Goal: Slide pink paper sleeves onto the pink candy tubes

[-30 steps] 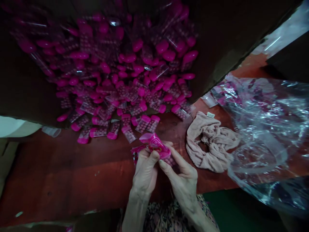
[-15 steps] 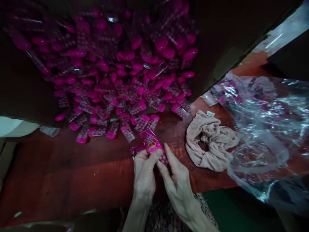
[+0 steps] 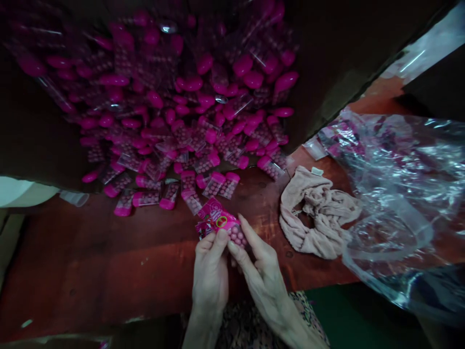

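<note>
A small clear tube of pink candy balls with a pink label (image 3: 221, 225) is pinched between my left hand (image 3: 210, 276) and my right hand (image 3: 263, 276). Both thumbs and fingers press on it, and a loose pink wrapper strip (image 3: 204, 229) sticks out at its left end. Just above my hands, a large heap of clear tubes with pink caps (image 3: 174, 111) spreads over the reddish wooden tabletop (image 3: 109, 257). The nearest tubes lie a short way from my fingers.
A crumpled beige cloth (image 3: 314, 213) lies to the right of my hands. Beyond it is a clear plastic bag (image 3: 395, 194) with pink items inside. A dark cardboard flap (image 3: 337, 58) rises behind the heap. A small clear cup (image 3: 74, 198) lies on its side at the left.
The tube has turned from pointing up to lying more sideways, with its label now facing up. My hands have shifted slightly down and left while still holding it.
</note>
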Tool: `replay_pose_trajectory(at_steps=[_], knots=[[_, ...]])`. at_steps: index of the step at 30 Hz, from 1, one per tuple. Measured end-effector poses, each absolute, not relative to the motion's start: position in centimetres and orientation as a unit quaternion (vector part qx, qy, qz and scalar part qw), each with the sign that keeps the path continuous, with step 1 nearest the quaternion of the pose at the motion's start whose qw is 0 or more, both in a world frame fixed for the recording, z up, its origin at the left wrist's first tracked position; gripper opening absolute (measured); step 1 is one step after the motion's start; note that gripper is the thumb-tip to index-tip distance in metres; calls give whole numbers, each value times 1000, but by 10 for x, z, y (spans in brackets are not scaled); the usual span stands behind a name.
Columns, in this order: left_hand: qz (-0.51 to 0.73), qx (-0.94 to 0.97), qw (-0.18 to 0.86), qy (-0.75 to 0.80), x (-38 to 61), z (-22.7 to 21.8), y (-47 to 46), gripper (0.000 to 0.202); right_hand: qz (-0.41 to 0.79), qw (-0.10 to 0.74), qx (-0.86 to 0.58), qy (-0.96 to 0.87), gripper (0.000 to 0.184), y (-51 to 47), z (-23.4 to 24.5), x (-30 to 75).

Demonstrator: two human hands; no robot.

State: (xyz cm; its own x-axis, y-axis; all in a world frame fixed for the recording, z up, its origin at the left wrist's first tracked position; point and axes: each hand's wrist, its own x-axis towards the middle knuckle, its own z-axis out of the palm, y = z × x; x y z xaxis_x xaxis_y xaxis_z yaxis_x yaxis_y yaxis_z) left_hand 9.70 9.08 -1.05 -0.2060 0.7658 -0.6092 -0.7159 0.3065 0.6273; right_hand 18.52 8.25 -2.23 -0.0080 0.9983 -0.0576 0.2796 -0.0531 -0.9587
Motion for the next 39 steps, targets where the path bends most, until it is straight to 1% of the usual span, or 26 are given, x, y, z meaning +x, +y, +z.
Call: replay_pose_trajectory(at_steps=[3, 5, 9, 11, 16, 22, 26, 31, 33, 34, 36, 37, 38, 39], knots=[[571, 23, 639, 515, 87, -8, 96, 18, 519, 390, -524, -552, 54, 86, -18, 189], [555, 30, 646, 522, 84, -7, 97, 20, 540, 391, -491, -561, 54, 88, -15, 191], [553, 33, 637, 537, 86, -5, 93, 22, 452, 427, -492, -610, 46, 86, -16, 190], [538, 29, 647, 540, 88, -3, 90, 23, 431, 435, -504, -609, 43, 85, -17, 189], [520, 45, 683, 511, 88, -1, 84, 26, 435, 456, -498, -596, 31, 85, -19, 188], [527, 57, 666, 524, 72, -11, 78, 25, 456, 450, -465, -611, 27, 91, -28, 179], [524, 43, 640, 560, 46, -18, 55, 22, 431, 418, -398, -693, 22, 89, -35, 164], [526, 13, 610, 593, 24, -20, 23, 21, 399, 353, -319, -784, 40, 79, -37, 145], [522, 13, 601, 605, 18, -18, 14, 21, 382, 339, -296, -807, 39, 77, -34, 144], [517, 13, 593, 616, 12, -17, 9, 21, 373, 337, -292, -814, 35, 78, -32, 147], [512, 10, 562, 649, -7, -14, -6, 25, 341, 348, -320, -813, 23, 82, -26, 165], [518, 0, 528, 674, -21, -12, -16, 29, 309, 365, -368, -797, 23, 84, -25, 179], [532, -7, 473, 702, -36, -11, -29, 29, 262, 379, -436, -774, 24, 86, -25, 195], [556, 0, 398, 730, -51, -9, -42, 26, 183, 384, -523, -738, 26, 88, -27, 214]])
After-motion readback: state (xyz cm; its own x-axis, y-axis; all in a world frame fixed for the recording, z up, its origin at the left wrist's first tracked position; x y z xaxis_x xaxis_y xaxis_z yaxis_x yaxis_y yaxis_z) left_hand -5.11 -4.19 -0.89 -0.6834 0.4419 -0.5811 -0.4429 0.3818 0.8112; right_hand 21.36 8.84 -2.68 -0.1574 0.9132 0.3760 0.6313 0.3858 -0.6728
